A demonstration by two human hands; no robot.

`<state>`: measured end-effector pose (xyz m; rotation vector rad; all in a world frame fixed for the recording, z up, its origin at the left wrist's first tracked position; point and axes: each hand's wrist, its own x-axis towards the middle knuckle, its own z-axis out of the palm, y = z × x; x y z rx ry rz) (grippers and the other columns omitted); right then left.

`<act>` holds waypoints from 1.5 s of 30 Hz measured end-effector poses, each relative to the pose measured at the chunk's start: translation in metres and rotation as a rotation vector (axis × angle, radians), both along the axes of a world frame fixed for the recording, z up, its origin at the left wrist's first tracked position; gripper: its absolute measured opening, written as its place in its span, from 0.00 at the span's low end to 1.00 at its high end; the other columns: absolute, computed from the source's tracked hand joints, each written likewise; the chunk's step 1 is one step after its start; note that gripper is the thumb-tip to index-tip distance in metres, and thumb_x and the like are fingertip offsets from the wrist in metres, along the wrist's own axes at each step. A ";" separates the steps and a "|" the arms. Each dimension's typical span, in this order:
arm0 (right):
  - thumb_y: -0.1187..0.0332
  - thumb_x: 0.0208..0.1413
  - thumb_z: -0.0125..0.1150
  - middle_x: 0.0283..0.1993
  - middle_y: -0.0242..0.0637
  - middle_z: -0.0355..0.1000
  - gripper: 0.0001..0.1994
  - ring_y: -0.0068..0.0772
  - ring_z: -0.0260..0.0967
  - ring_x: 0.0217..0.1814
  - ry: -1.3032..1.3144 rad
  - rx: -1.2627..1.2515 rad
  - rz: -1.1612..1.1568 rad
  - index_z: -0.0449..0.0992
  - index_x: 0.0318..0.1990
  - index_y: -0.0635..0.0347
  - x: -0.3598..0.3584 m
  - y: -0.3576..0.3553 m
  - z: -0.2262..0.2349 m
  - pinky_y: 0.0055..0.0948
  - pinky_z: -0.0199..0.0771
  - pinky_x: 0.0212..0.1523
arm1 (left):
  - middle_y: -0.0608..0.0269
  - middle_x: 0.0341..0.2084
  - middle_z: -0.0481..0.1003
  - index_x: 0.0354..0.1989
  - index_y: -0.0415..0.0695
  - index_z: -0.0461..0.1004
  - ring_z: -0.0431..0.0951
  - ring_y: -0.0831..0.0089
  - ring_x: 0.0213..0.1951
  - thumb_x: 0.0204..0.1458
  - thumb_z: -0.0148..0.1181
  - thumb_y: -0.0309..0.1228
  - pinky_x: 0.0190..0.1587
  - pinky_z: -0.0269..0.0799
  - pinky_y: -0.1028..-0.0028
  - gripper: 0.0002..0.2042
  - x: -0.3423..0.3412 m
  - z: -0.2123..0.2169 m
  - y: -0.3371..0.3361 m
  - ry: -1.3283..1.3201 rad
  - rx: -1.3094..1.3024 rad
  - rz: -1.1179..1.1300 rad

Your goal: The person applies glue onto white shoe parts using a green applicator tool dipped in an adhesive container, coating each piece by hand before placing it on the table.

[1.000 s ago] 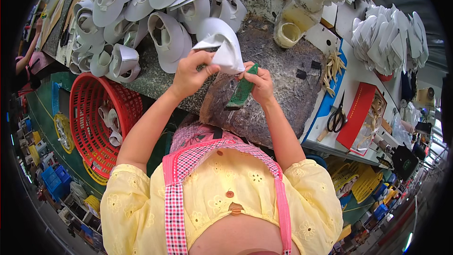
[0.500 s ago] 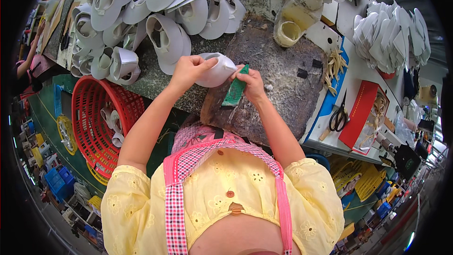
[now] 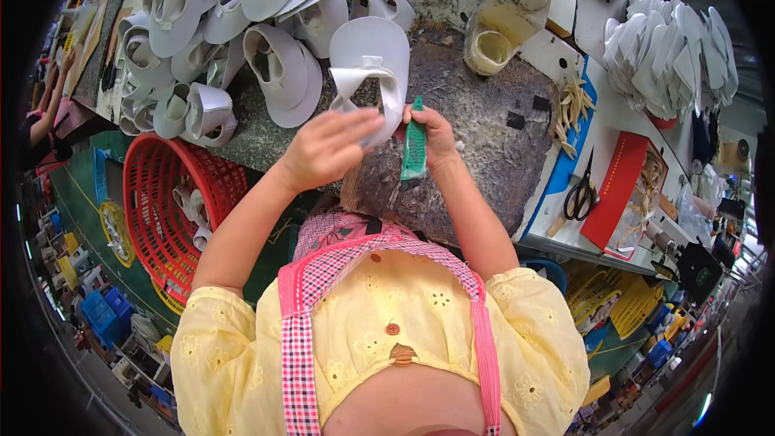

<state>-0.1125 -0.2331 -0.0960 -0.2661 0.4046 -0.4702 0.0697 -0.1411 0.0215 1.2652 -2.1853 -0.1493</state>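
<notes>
A white shoe upper (image 3: 373,44) with a small tab lies on the worn dark board, its rounded toe pointing away from me and its opening toward me. My left hand (image 3: 333,145) is at the near left side of that opening. Its fingers are stretched out and somewhat blurred, and I see no grip on the upper. Closed around a flat green mesh-textured strip (image 3: 414,149), my right hand (image 3: 437,133) is by the upper's near right edge. Whether these fingers also touch the upper, I cannot tell.
Several white uppers (image 3: 278,73) crowd the bench at the left. A red basket (image 3: 145,210) stands below them. Behind the board (image 3: 476,169) is a glue pot (image 3: 492,50). To the right lie scissors (image 3: 580,198), a red box (image 3: 615,186) and stacked white pieces (image 3: 666,64).
The upper has turned toe-away and now lies farther up the board. My left hand has come off it, fingers straightened. The green strip, still in my right hand, is more upright.
</notes>
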 end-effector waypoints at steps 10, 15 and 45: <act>0.72 0.46 0.51 0.30 0.39 0.69 0.06 0.38 0.69 0.34 0.330 0.091 -0.183 0.70 0.29 0.67 -0.012 -0.011 -0.004 0.37 0.69 0.44 | 0.54 0.31 0.72 0.36 0.36 0.71 0.73 0.59 0.33 0.36 0.63 0.39 0.36 0.68 0.68 0.21 0.005 -0.051 -0.011 0.115 0.461 0.382; 0.73 0.46 0.51 0.29 0.39 0.69 0.06 0.34 0.68 0.31 0.263 -0.131 -0.010 0.70 0.28 0.67 -0.015 -0.010 0.001 0.34 0.68 0.43 | 0.54 0.18 0.73 0.27 0.35 0.74 0.73 0.62 0.23 0.37 0.61 0.38 0.28 0.66 0.70 0.16 -0.010 -0.056 -0.036 0.423 1.042 0.610; 0.70 0.46 0.54 0.31 0.35 0.70 0.05 0.24 0.66 0.33 0.519 -0.695 0.272 0.72 0.25 0.62 -0.018 -0.044 0.052 0.24 0.65 0.36 | 0.56 0.18 0.72 0.23 0.42 0.73 0.73 0.60 0.22 0.42 0.58 0.39 0.26 0.66 0.66 0.11 -0.034 -0.044 -0.040 0.302 0.613 0.699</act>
